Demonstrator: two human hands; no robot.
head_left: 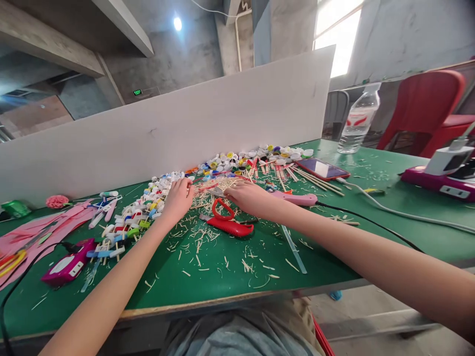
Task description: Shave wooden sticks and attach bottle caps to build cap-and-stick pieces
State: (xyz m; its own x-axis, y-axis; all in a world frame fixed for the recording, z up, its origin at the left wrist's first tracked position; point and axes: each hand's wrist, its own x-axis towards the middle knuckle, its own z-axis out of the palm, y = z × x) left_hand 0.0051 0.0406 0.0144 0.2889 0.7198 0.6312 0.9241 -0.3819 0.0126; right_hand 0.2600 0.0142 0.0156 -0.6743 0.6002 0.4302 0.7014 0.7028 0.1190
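Between my left hand (180,196) and my right hand (249,196) lie wood shavings (200,202); all fingers seem bent, but what they grip, if anything, I cannot tell; keeping wrists clear of the red-handled cutter (233,228) just nearer me seems wise.

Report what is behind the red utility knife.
Behind the red utility knife: a red scissors loop and pale wood shavings. Whatever its body covers cannot be seen.
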